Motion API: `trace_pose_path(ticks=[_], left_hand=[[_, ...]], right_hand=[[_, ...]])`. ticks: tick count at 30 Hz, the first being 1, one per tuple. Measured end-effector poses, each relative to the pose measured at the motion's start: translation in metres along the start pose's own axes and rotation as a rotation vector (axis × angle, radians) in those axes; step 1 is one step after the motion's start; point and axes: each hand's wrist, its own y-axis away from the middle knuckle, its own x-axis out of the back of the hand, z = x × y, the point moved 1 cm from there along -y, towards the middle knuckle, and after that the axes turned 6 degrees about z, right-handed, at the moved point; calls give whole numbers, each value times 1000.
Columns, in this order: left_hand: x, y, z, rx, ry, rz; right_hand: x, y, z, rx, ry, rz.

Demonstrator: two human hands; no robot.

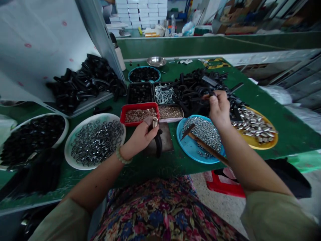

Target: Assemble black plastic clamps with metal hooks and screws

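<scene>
My left hand (140,139) is closed over the bench, thumb and fingers pinching a ribbed silvery metal sleeve (155,122). A curved black plastic part (158,144) hangs just below the fingers; whether it is joined to the sleeve is hidden. Underneath lies a flat metal plate (167,135). Further right, my right hand (220,110) reaches into a heap of black plastic parts (195,85), its fingers closed on a black part that is mostly hidden. Below it, a hammer (205,145) rests across a blue tray (185,147) of small metal nuts.
Around my left hand stand a white tray of metal rings (69,155), a red box of copper-coloured pins (122,115) and a box of screws (164,93). A yellow tray (272,142) of metal sleeves lies right. A metal partition (100,30) rises at left, beside a bottle (119,55).
</scene>
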Motion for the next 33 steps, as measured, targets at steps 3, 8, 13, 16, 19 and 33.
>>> trace_pose_path(ticks=[3,8,13,16,19,33], left_hand=[[-2,4,-1,58,22,-46],[-3,14,-4,114,76,-104],[-5,21,-6,15,73,-106],[-1,23,-8,-39,22,-153],[8,23,-12,-98,-80,-280],[5,29,-11,15,96,-100]], right_hand=[[-17,21,-45,-230,-351,-34],[-47,85,-92,-624,-500,-428],[-65,102,-110,-695,-424,-630],[-64,96,-115,-661,-394,-684],[-61,90,-119,-598,-307,-834],[-94,111,-106,-501,-381,-555]])
